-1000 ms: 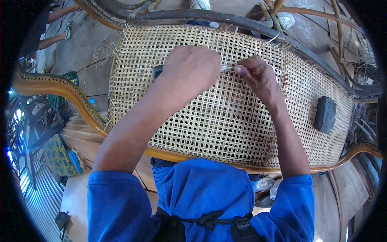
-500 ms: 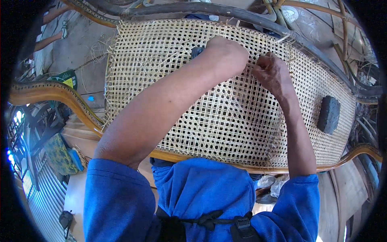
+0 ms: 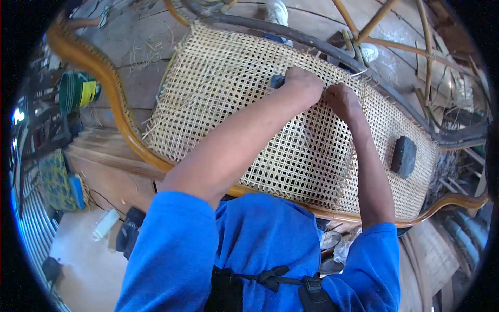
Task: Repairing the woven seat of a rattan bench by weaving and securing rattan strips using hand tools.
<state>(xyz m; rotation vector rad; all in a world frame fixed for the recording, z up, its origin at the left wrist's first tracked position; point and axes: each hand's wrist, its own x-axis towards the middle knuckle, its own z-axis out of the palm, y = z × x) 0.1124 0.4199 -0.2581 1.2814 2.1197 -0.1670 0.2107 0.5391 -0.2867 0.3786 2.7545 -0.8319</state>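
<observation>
- I have my left hand closed in a fist around a dark-handled tool, whose end pokes out on the thumb side, just above the woven cane.
- The left fist rests on the cane panel near its far edge, close to the dark curved rail that runs along the top of the seat.
- My right hand sits just beside the left, touching or nearly touching it, fingers curled down and pressed together onto the weave; I cannot tell whether they pinch a strand.
- A thin pale strand sticks out from between the two hands toward the rail.
- The cane panel is an open square mesh, pale straw colour, stretched across a curved wooden frame that bends round its left and near sides.
- A dark oblong block lies on the mesh to the right, well apart from both hands.
- Both my forearms cross the panel from the near edge, in blue sleeves.
- Left of the frame, on the floor, I see a green and yellow roll, and lower down a white bottle lying on its side.
- Loose cane poles cross behind the rail at the top right.
</observation>
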